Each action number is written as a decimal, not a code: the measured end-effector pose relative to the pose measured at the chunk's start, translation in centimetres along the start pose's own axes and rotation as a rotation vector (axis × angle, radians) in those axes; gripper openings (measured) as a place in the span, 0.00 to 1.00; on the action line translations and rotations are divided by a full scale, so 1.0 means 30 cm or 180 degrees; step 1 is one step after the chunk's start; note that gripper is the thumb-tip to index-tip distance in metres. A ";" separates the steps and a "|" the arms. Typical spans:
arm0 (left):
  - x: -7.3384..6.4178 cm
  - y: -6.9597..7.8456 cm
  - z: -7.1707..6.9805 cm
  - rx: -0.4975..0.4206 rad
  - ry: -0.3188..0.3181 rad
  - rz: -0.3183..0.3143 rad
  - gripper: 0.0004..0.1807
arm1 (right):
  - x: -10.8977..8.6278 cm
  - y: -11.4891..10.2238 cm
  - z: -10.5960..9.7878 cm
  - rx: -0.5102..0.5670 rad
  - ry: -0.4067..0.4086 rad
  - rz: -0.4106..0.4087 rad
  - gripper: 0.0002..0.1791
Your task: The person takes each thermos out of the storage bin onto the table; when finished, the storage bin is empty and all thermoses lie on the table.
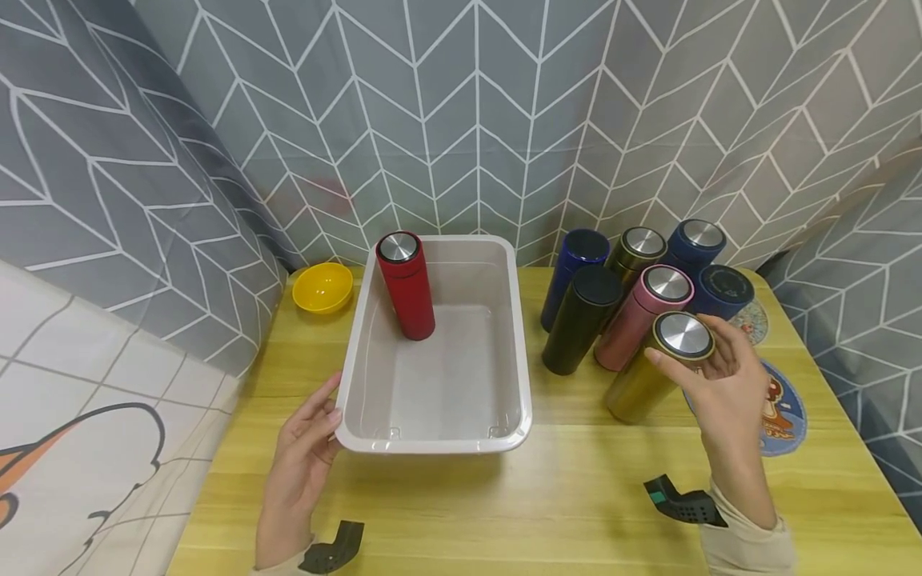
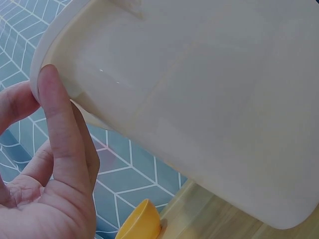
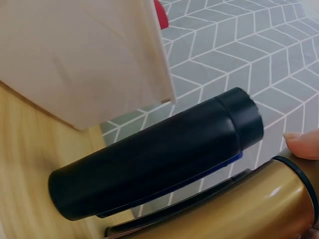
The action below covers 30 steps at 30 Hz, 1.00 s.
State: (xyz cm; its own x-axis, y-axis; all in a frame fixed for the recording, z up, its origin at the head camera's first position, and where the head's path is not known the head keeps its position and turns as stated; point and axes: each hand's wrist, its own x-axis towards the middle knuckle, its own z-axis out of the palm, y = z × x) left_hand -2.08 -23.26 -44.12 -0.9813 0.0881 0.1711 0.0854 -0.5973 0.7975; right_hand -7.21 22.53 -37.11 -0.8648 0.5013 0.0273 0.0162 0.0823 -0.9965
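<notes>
My left hand (image 1: 307, 448) pinches the near left corner of a light grey plastic bin (image 1: 432, 446), with the rim (image 2: 42, 59) between thumb and finger. A red thermos flask (image 1: 414, 296) with a steel lid top stands inside the bin, toward its far left. At the right, my right hand (image 1: 735, 384) holds a gold thermos flask (image 1: 639, 388) near its lid, thumb on one side and fingers on the other; the flask's base appears to be on the table. Just left of it stand a black flask (image 1: 579, 328) and a pink flask (image 1: 634, 324).
Behind these are a dark blue flask (image 1: 569, 276), an olive-gold flask (image 1: 637, 248) and two navy flasks (image 1: 687, 248). A yellow bowl (image 1: 322, 288) sits left of the bin. A round patterned coaster (image 1: 785, 412) lies by my right wrist. Patterned curtains (image 1: 475, 120) hang behind the wooden table (image 1: 432, 512).
</notes>
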 end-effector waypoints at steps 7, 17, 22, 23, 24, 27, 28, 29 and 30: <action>0.001 0.000 -0.001 -0.0016 -0.0013 -0.0005 0.28 | 0.002 0.023 0.004 0.0011 0.0070 -0.0116 0.40; -0.002 -0.004 0.001 0.0073 0.0045 -0.0063 0.28 | 0.015 0.042 -0.002 0.0176 0.0113 -0.0179 0.39; -0.001 -0.004 0.000 -0.0016 0.0007 -0.0024 0.28 | 0.022 0.044 -0.011 0.0064 0.0018 -0.0124 0.40; -0.001 -0.003 0.000 -0.0040 -0.0006 -0.0015 0.28 | 0.022 0.044 -0.014 0.0017 -0.0015 -0.0109 0.40; -0.002 -0.003 0.000 -0.0064 -0.0016 -0.0006 0.28 | 0.021 0.044 -0.017 -0.0018 -0.0044 -0.0098 0.40; -0.002 -0.002 0.000 -0.0096 -0.0023 -0.0006 0.28 | 0.015 0.047 -0.024 -0.0038 -0.0066 -0.0065 0.40; -0.002 -0.002 0.000 -0.0088 -0.0010 -0.0013 0.28 | 0.013 0.048 -0.026 -0.0028 -0.0067 -0.0045 0.39; -0.003 -0.001 0.000 -0.0073 0.0006 -0.0020 0.28 | 0.011 0.049 -0.028 -0.0027 -0.0069 -0.0026 0.39; -0.003 -0.001 0.001 -0.0052 0.0022 -0.0026 0.28 | 0.009 0.051 -0.029 -0.0035 -0.0064 -0.0008 0.39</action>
State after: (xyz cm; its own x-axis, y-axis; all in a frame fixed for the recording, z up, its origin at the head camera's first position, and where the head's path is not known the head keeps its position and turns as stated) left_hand -1.98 -23.24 -44.15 -0.9831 0.0878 0.1605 0.0745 -0.6096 0.7892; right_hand -6.99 23.54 -38.55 -0.8747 0.4838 0.0280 0.0196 0.0930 -0.9955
